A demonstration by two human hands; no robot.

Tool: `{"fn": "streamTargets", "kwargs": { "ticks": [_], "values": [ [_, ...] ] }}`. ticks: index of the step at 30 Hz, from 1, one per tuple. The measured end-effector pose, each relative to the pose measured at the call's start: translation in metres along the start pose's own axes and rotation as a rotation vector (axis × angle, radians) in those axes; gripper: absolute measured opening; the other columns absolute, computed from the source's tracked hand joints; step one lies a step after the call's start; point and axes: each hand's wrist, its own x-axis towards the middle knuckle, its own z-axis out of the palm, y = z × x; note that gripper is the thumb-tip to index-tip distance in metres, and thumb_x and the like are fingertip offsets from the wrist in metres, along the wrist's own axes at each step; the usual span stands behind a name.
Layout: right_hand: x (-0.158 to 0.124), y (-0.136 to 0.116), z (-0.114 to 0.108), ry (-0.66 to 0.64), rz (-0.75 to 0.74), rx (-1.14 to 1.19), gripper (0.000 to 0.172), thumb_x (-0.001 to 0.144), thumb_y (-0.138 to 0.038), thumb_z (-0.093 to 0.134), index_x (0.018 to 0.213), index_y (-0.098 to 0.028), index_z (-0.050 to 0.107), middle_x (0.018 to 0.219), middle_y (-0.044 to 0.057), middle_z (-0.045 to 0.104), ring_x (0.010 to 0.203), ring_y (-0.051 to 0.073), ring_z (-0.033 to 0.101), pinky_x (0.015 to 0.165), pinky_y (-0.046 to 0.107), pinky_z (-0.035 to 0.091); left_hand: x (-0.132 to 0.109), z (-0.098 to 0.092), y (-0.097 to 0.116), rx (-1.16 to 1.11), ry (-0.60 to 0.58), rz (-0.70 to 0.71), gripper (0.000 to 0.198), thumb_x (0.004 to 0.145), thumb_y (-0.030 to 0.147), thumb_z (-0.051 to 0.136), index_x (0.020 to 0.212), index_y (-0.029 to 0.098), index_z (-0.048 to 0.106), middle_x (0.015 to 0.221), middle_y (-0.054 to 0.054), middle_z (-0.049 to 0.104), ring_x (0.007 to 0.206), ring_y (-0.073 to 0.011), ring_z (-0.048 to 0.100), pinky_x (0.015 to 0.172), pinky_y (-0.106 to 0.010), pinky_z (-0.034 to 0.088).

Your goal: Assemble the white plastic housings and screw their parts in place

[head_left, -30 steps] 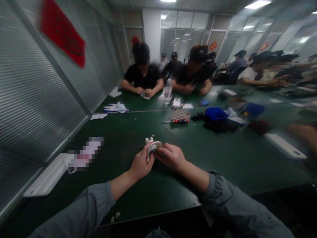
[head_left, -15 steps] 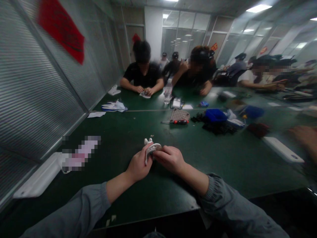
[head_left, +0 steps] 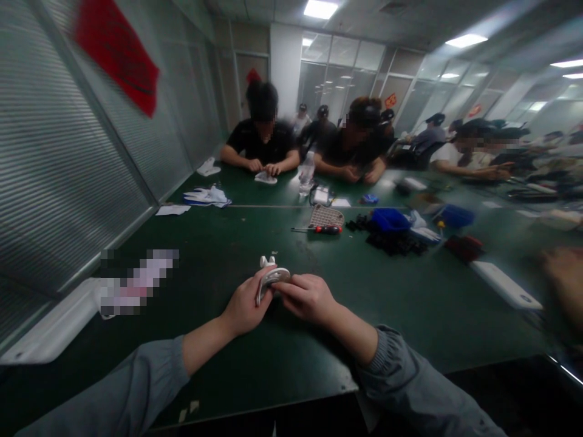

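Observation:
A white curved plastic piece (head_left: 276, 276) with two small rounded knobs at its far end is held above the green table. My left hand (head_left: 248, 303) is closed around its left side, thumb along the near rim. From the right, my right hand (head_left: 310, 296) pinches at the piece's near right edge, fingertips bunched against it. Whether a smaller part sits between those fingertips I cannot make out. Beyond the hands lie a screwdriver (head_left: 325, 230) with a black and red handle and a beige grid-patterned panel (head_left: 327, 215).
At left lies a long white casing (head_left: 52, 325) beside a blurred-out item. Blue bins (head_left: 390, 220), black parts (head_left: 401, 241) and a white rectangular device (head_left: 506, 284) lie to the right. Gloves (head_left: 207, 196) and a bottle (head_left: 306, 175) stand farther back. A co-worker's hand (head_left: 562, 279) is at the right edge.
The view has shifted slightly, so most table items appear farther left. My hands keep their hold on the white piece. A co-worker across the table has lowered a raised hand.

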Motion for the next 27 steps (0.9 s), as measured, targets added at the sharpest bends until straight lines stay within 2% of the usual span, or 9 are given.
{"fn": "streamTargets", "kwargs": {
  "ticks": [5, 9, 11, 15, 17, 19, 21, 24, 27],
  "values": [
    [-0.001, -0.001, -0.005, -0.070, -0.021, 0.015, 0.037, 0.093, -0.025, 0.053, 0.129, -0.017, 0.059, 0.084, 0.004, 0.064, 0.066, 0.014, 0.057, 0.059, 0.026, 0.043, 0.000, 0.001, -0.001, 0.028, 0.025, -0.012, 0.044, 0.095, 0.027, 0.051, 0.138, 0.021, 0.047, 0.130, -0.011, 0.064, 0.119, -0.0271, 0.061, 0.107, -0.043, 0.045],
    [-0.007, 0.010, -0.002, -0.004, -0.018, 0.052, 0.033, 0.092, -0.024, 0.053, 0.124, -0.018, 0.060, 0.077, 0.001, 0.060, 0.061, 0.013, 0.053, 0.056, 0.025, 0.041, 0.000, 0.002, -0.006, 0.103, 0.074, 0.006, 0.042, 0.095, 0.032, 0.051, 0.135, 0.022, 0.050, 0.125, -0.010, 0.066, 0.112, -0.0259, 0.066, 0.099, -0.041, 0.051],
    [-0.011, 0.022, -0.002, 0.066, 0.034, 0.064, 0.030, 0.091, -0.022, 0.053, 0.120, -0.019, 0.061, 0.075, 0.001, 0.059, 0.061, 0.013, 0.052, 0.057, 0.026, 0.041, 0.001, 0.001, -0.009, 0.135, 0.106, 0.009, 0.041, 0.095, 0.035, 0.051, 0.134, 0.022, 0.050, 0.122, -0.010, 0.068, 0.109, -0.0252, 0.067, 0.095, -0.040, 0.053],
    [-0.017, 0.060, -0.015, 0.241, 0.228, 0.064, 0.025, 0.090, -0.017, 0.051, 0.111, -0.020, 0.064, 0.074, 0.001, 0.057, 0.061, 0.013, 0.052, 0.060, 0.026, 0.045, 0.002, -0.004, -0.010, 0.148, 0.142, -0.038, 0.042, 0.096, 0.039, 0.049, 0.134, 0.020, 0.050, 0.117, -0.010, 0.070, 0.104, -0.0249, 0.069, 0.089, -0.037, 0.055],
    [-0.018, 0.083, -0.022, 0.252, 0.337, 0.023, 0.022, 0.090, -0.018, 0.051, 0.107, -0.020, 0.065, 0.079, 0.002, 0.059, 0.066, 0.015, 0.055, 0.065, 0.027, 0.048, 0.003, -0.008, -0.011, 0.144, 0.154, -0.071, 0.042, 0.096, 0.040, 0.049, 0.133, 0.020, 0.050, 0.115, -0.010, 0.071, 0.102, -0.0248, 0.070, 0.087, -0.036, 0.056],
    [-0.019, 0.107, -0.026, 0.208, 0.436, -0.062, 0.020, 0.090, -0.023, 0.053, 0.104, -0.020, 0.067, 0.092, 0.006, 0.063, 0.082, 0.019, 0.061, 0.076, 0.031, 0.051, 0.005, -0.012, -0.012, 0.130, 0.160, -0.102, 0.043, 0.096, 0.042, 0.048, 0.133, 0.020, 0.050, 0.113, -0.009, 0.072, 0.099, -0.0243, 0.070, 0.085, -0.035, 0.055],
    [-0.022, 0.130, -0.023, 0.148, 0.547, -0.172, 0.026, 0.089, -0.026, 0.054, 0.110, -0.019, 0.066, 0.112, 0.012, 0.064, 0.104, 0.024, 0.060, 0.091, 0.036, 0.049, 0.006, -0.015, -0.012, 0.110, 0.169, -0.131, 0.044, 0.096, 0.043, 0.048, 0.133, 0.019, 0.050, 0.110, -0.009, 0.072, 0.097, -0.0240, 0.071, 0.085, -0.035, 0.055],
    [-0.030, 0.159, -0.013, -0.041, 0.738, -0.349, 0.045, 0.091, -0.033, 0.053, 0.133, -0.018, 0.056, 0.140, 0.014, 0.054, 0.128, 0.030, 0.047, 0.105, 0.045, 0.038, 0.008, -0.019, -0.012, 0.085, 0.191, -0.167, 0.047, 0.095, 0.044, 0.049, 0.133, 0.017, 0.050, 0.108, -0.010, 0.072, 0.097, -0.0246, 0.071, 0.085, -0.036, 0.055],
    [-0.037, 0.176, -0.002, -0.232, 0.862, -0.427, 0.055, 0.096, -0.041, 0.045, 0.146, -0.019, 0.042, 0.153, 0.012, 0.042, 0.139, 0.030, 0.034, 0.111, 0.049, 0.028, 0.009, -0.021, -0.013, 0.079, 0.204, -0.181, 0.047, 0.095, 0.044, 0.049, 0.133, 0.016, 0.050, 0.109, -0.011, 0.072, 0.097, -0.0250, 0.070, 0.085, -0.036, 0.055]
  ]
}}
